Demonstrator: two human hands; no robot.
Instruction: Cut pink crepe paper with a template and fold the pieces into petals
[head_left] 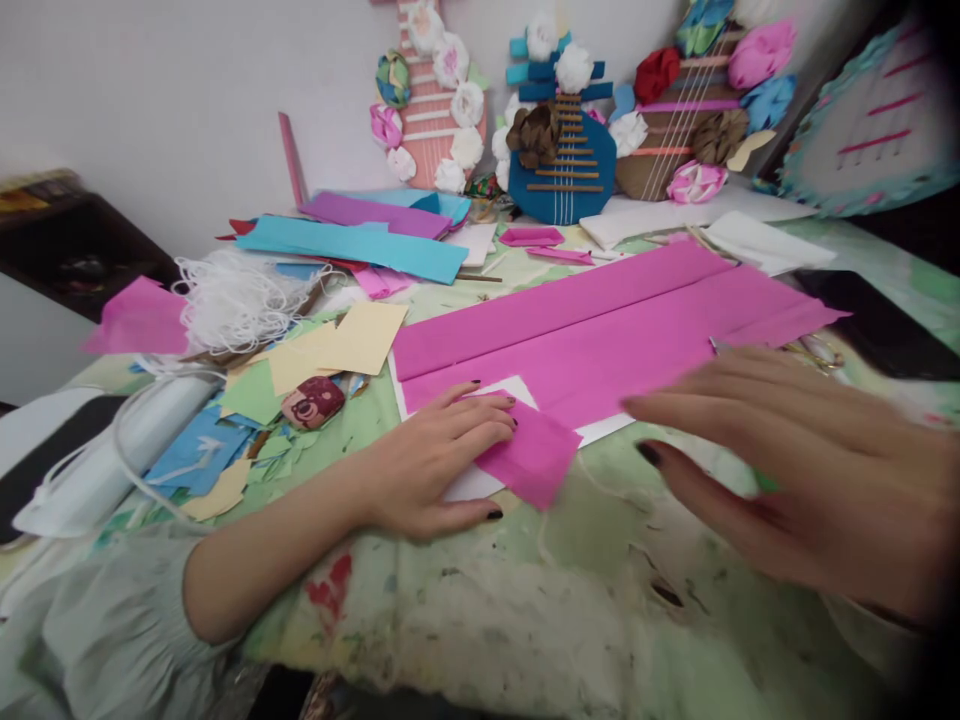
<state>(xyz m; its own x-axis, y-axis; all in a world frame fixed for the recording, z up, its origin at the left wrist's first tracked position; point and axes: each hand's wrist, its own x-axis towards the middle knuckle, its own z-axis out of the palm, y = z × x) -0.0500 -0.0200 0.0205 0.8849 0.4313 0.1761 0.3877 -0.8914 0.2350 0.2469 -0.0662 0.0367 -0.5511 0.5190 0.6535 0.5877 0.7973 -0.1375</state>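
My left hand (450, 455) lies flat with its fingers apart, resting on a small magenta paper piece (536, 455) and the white paper (480, 486) beneath it. Behind it spreads a large magenta sheet (585, 335), creased along its length, with white paper showing under its edges. At the right, my right hand (787, 465) is raised over the table near the sheet's right part, blurred by motion, thumb and fingers apart and nothing between them. A small metal tip shows just beyond its fingers; what it belongs to is hidden.
Decorated instrument-shaped crafts, one of them blue (562, 175), lean on the wall. White string (244, 300), blue paper strips (352, 248) and paper scraps (300, 360) lie at the left. A black phone-like object (881, 325) and scissor handles (821, 352) are at the right.
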